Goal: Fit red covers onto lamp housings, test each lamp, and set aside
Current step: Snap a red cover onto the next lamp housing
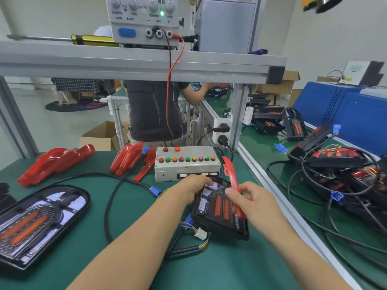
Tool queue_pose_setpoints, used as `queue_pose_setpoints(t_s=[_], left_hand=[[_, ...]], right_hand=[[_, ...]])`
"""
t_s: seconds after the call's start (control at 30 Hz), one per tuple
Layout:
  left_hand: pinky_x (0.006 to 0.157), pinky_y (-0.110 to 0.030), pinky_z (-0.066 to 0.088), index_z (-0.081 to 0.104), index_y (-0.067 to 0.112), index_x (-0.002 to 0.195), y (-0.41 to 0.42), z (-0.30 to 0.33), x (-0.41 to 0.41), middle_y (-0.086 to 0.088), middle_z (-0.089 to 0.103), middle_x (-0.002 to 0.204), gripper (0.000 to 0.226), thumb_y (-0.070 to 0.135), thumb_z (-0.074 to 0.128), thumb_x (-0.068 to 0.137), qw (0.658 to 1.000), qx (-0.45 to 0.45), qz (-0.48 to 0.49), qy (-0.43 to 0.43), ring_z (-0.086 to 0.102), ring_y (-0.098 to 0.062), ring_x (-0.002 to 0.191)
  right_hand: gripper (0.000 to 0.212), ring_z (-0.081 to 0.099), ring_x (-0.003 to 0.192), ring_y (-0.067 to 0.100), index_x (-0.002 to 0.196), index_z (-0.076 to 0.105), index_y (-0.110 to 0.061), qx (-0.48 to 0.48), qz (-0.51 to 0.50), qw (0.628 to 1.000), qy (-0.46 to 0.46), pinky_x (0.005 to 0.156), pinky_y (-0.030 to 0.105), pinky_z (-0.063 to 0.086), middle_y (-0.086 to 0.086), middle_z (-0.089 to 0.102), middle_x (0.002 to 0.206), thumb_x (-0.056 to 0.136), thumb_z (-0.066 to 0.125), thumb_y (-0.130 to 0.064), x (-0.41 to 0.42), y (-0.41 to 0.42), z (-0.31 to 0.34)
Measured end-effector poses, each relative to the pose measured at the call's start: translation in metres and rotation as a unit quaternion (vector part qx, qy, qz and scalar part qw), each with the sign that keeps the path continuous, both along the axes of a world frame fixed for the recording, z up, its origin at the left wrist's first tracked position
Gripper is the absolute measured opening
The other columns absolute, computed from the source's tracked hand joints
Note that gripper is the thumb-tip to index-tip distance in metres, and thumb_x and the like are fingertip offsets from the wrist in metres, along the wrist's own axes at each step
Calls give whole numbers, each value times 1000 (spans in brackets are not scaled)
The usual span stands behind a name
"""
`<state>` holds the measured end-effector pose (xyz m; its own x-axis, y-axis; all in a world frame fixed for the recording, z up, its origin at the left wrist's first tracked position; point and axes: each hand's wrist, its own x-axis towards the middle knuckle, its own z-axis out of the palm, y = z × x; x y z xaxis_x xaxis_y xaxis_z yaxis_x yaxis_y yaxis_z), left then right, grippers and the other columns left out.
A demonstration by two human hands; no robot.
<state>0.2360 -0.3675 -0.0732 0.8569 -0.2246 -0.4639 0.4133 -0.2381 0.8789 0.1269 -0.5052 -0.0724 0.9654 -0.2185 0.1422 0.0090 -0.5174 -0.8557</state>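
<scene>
A black lamp housing (219,214) with two orange strips lies on the green mat in front of me. My left hand (193,188) grips its far left edge. My right hand (254,200) pinches a red cover (230,172), held on edge along the housing's right side and tilted up. A second uncovered housing (39,222) lies at the near left. Loose red covers lie at the far left (56,162) and in the middle (129,158). The housing's wire lead with a white plug (201,233) trails to the left.
A grey test box (186,164) with coloured buttons stands behind the housing. A black cable with a blue connector (156,190) crosses the mat. Finished lamps and tangled cables (335,168) pile at the right. Another person (152,109) stands beyond the bench. A power supply (144,21) sits on the shelf.
</scene>
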Motion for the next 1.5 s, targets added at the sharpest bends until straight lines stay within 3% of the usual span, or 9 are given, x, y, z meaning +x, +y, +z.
queue_pose_setpoints(t_s=[0.13,0.33,0.43,0.6,1.0,1.23,1.33,1.43,1.5], left_hand=[[41,-25,50,58,4,81,9,2,-5,-12,65,54,13,8,52,92,987,-133,61,65,61,-21,39],[67,-38,53,61,0,116,25,0,-11,-23,69,100,37,30,52,96,940,-305,134,74,65,-31,74],[76,-43,54,63,1,120,27,-5,-14,-25,65,115,57,50,51,93,918,-356,158,77,67,-35,89],[66,-39,58,67,6,114,30,-7,-19,-21,71,104,64,62,51,87,903,-378,191,73,69,-34,95],[77,-45,59,75,8,103,32,-17,-34,-20,70,107,51,53,60,84,895,-417,157,4,69,-35,95],[73,-52,58,64,15,108,36,-16,-31,-17,73,94,31,14,73,79,881,-389,259,-72,70,-33,78],[77,-54,57,63,18,115,47,-12,-22,-15,73,98,37,17,72,80,859,-420,284,-71,71,-31,82],[85,-57,53,62,21,117,50,-7,-21,-13,72,103,35,21,71,82,856,-424,283,-87,70,-33,92],[78,-50,57,64,23,111,44,-6,-26,-10,74,94,28,19,70,83,856,-426,273,-103,72,-27,81]], right_hand=[[7,54,53,12,94,66,-34,-32,5,998,-55,62,36,50,1,61,58,89,65,-38,-7,-10,-4],[37,53,63,6,130,51,-49,-147,62,983,-93,63,16,42,-15,63,70,94,57,-41,-26,12,-1],[59,62,95,12,151,24,-39,-285,76,949,-108,82,26,44,-11,65,112,97,46,-50,-28,34,-4],[67,58,42,10,108,76,-17,-453,39,864,-215,36,20,38,-5,64,61,50,94,-43,-20,59,-16],[67,58,40,15,107,75,-10,-455,-28,855,-249,35,24,40,-1,64,62,51,94,-40,-4,81,-20],[44,57,91,11,132,54,-38,-314,47,940,-127,70,29,48,-9,45,110,90,55,-53,-15,68,-16],[23,52,68,3,87,64,-34,-58,-16,993,-102,65,16,41,-17,52,82,84,56,-55,-28,46,-18],[38,58,55,1,91,66,-23,200,-50,977,54,64,17,48,-15,64,78,73,67,-57,-32,33,-25],[64,71,86,10,125,58,-14,366,36,916,158,76,29,57,0,71,107,73,73,-47,-29,38,-25]])
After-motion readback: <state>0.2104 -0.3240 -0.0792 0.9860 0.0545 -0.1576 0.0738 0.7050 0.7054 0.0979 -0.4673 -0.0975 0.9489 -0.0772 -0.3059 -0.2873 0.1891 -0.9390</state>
